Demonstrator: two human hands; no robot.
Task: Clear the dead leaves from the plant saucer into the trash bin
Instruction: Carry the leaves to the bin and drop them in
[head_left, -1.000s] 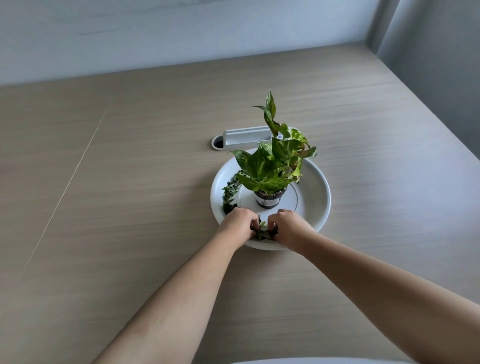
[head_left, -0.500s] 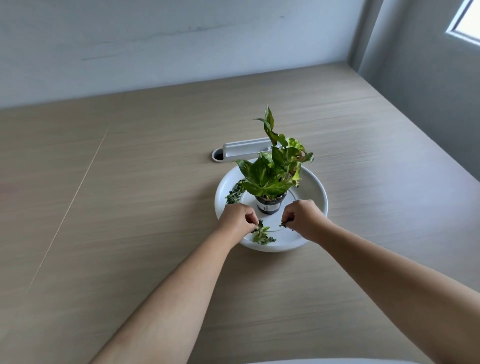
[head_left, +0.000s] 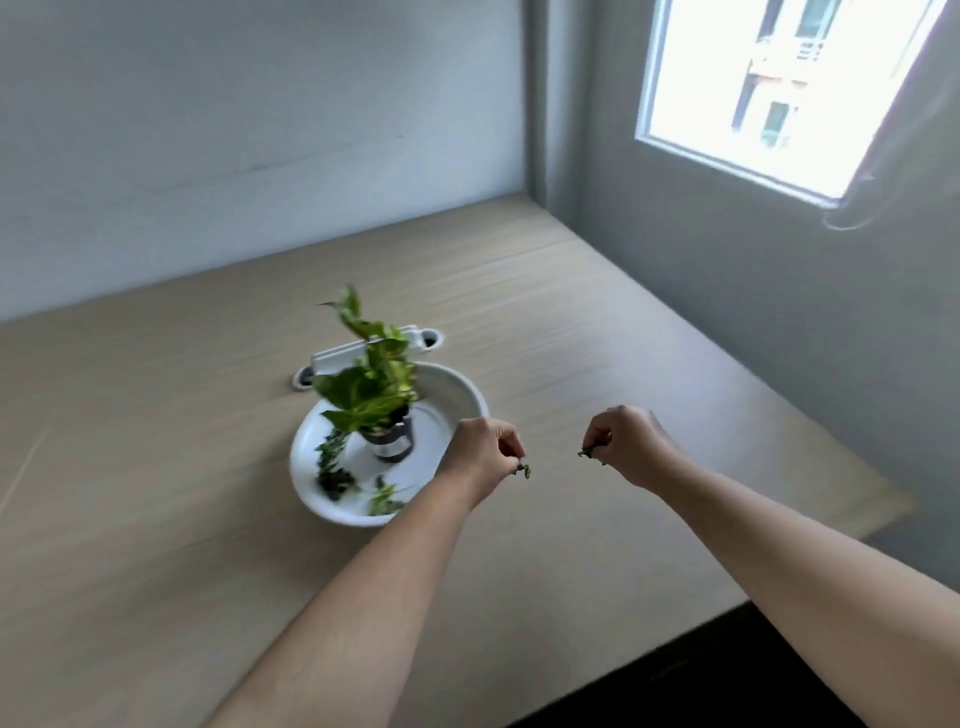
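A white saucer (head_left: 457, 387) sits on the wooden table with a small potted green plant (head_left: 371, 387) standing in it. Dark dead leaves (head_left: 335, 467) lie along the saucer's left and front inner rim. My left hand (head_left: 485, 449) hovers over the saucer's right edge, fingers pinched on a small dead leaf (head_left: 524, 470). My right hand (head_left: 626, 441) is further right, above bare table, pinched on another dead leaf (head_left: 586, 453). No trash bin is in view.
A white cable-port cover (head_left: 363, 353) sits in the table just behind the saucer. The table's right edge (head_left: 810, 441) runs beside a grey wall with a bright window (head_left: 769, 88). Dark floor (head_left: 727, 670) shows past the table's near right corner.
Both hands have lifted off the saucer and moved right, each carrying a pinched leaf. The view has swung right and up, bringing the window and table edge into sight.
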